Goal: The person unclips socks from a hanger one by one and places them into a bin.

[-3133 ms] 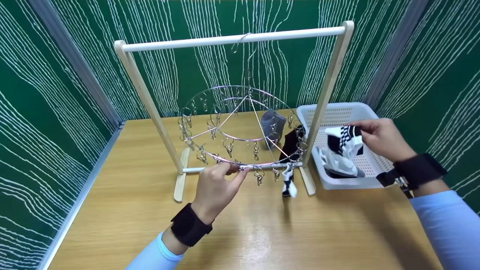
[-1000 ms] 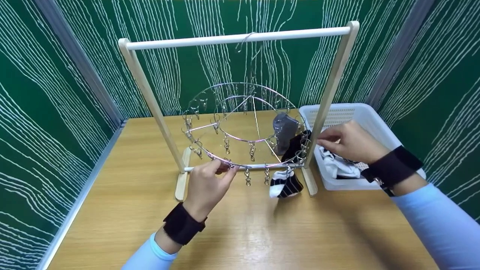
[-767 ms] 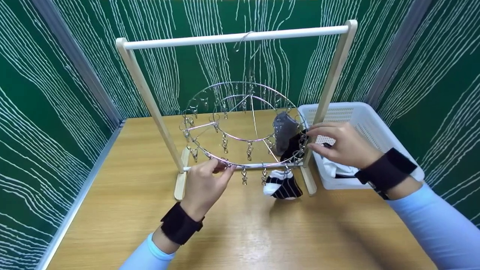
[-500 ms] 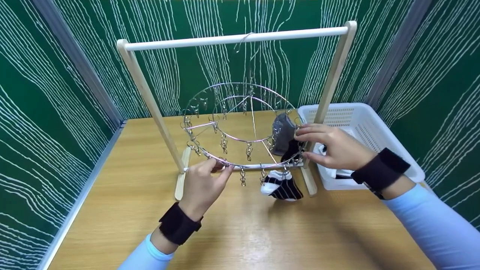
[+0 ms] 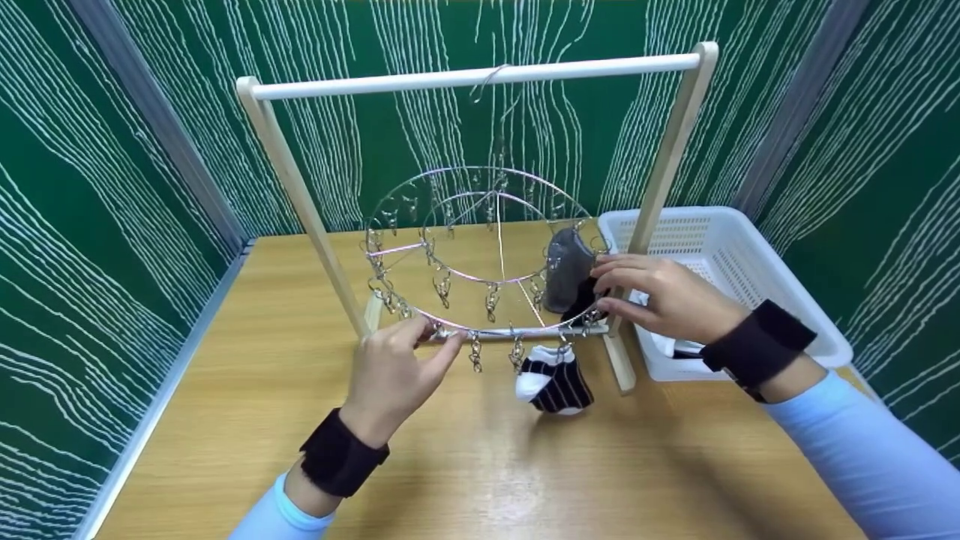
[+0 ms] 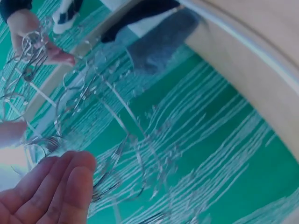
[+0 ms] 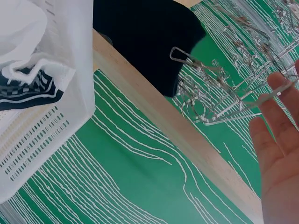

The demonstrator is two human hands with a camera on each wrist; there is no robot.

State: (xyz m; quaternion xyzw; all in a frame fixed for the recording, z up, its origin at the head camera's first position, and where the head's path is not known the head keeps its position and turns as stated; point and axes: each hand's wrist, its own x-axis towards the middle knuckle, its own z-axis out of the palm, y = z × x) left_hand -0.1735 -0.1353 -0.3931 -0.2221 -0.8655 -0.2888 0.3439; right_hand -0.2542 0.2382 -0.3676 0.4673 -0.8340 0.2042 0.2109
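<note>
A round metal clip hanger hangs from the white bar, with clips around its two rings. My left hand pinches the front of the outer ring between thumb and fingers. My right hand touches the ring's right side with fairly straight fingers, thumb apart; in the right wrist view its fingers lie against the wire. A black-and-white striped sock hangs from a front clip. A grey sock and a black sock hang on the right, the black one partly hidden by my hand in the head view.
The wooden rack's white bar spans above the hanger, with its right post close to my right hand. A white basket behind that hand holds socks, including a black-and-white checkered sock. Green, white-lined walls enclose the table.
Earlier my right hand held the checkered sock over the basket; it has let go and moved left to the ring. The ring has turned, bringing the striped sock slightly left.
</note>
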